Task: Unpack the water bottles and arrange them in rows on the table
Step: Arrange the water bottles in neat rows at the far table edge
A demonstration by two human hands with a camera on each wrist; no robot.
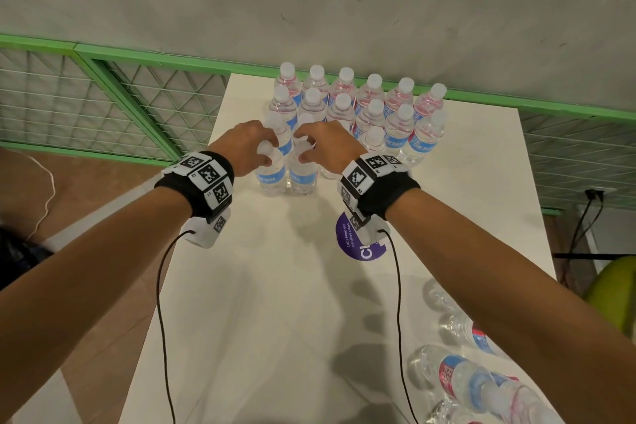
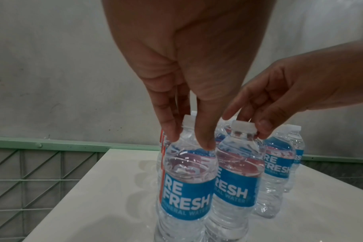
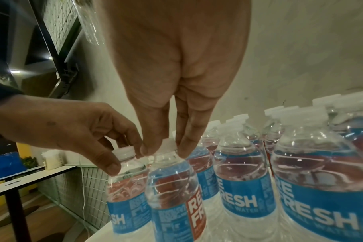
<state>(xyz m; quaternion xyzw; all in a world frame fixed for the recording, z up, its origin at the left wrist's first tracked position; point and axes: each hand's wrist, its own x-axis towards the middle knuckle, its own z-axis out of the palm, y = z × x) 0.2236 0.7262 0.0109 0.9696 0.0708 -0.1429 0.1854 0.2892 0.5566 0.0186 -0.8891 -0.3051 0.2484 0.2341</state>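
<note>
Two upright water bottles, touching side by side on the white table (image 1: pixel 261 303): the left bottle (image 1: pixel 272 172) is pinched at its neck by the left hand (image 1: pixel 246 144), the right bottle (image 1: pixel 303 174) at its cap by the right hand (image 1: pixel 327 144). Directly beyond the pinching fingers, standing rows of bottles (image 1: pixel 364 103) are ranged. Nearer than the right wrist, loose bottles (image 1: pixel 481 375) are laid flat beside a purple sticker (image 1: pixel 347 237).

Bottle layout on the table (image 1: pixel 282 286)
Upright rows of bottles (image 1: pixel 370 103) stand at the far end; two front bottles (image 1: pixel 287 175) stand side by side; lying bottles (image 1: pixel 478 379) at near right.
</note>
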